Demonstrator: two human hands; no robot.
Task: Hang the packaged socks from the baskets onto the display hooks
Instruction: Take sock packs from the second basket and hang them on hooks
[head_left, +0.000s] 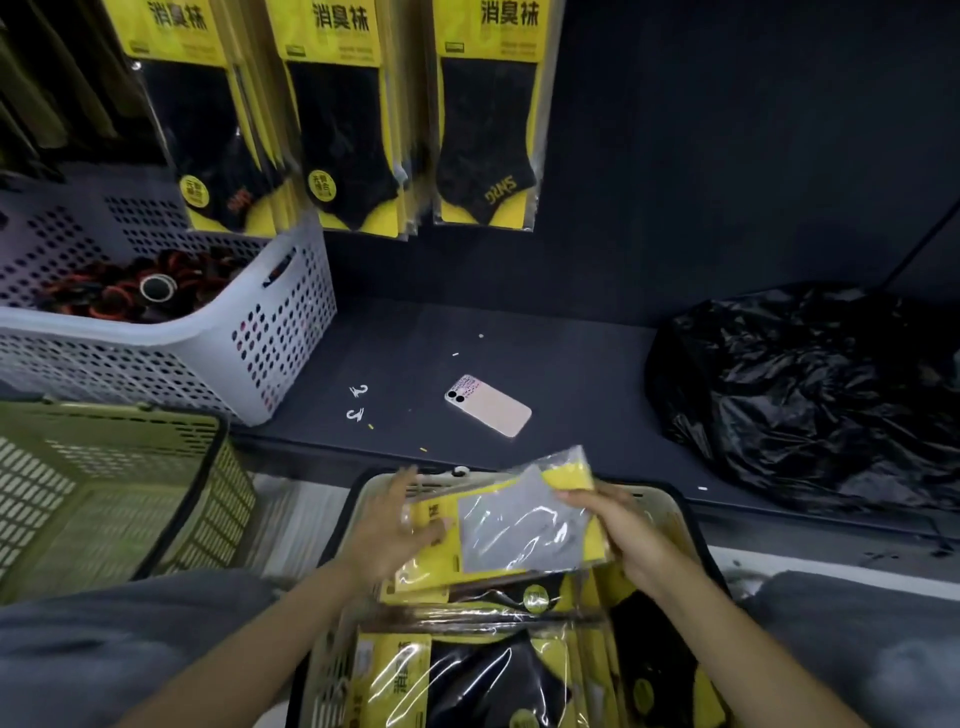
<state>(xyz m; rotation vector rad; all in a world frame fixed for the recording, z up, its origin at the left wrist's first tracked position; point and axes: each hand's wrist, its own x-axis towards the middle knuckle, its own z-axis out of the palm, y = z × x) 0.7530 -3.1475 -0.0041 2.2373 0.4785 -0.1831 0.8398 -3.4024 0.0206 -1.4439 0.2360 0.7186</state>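
Observation:
A yellow pack with grey socks is held flat above the beige basket at the bottom centre. My right hand grips its right edge. My left hand rests on its left end, fingers spread over the yellow card. Beneath it the basket holds several more yellow packs of black socks. Up on the dark wall hang three rows of the same packs; the hooks themselves lie above the frame.
A pink phone and small white plastic clips lie on the dark shelf. A white perforated basket with dark rolled items stands at the left, an olive basket below it. A black plastic bag fills the right.

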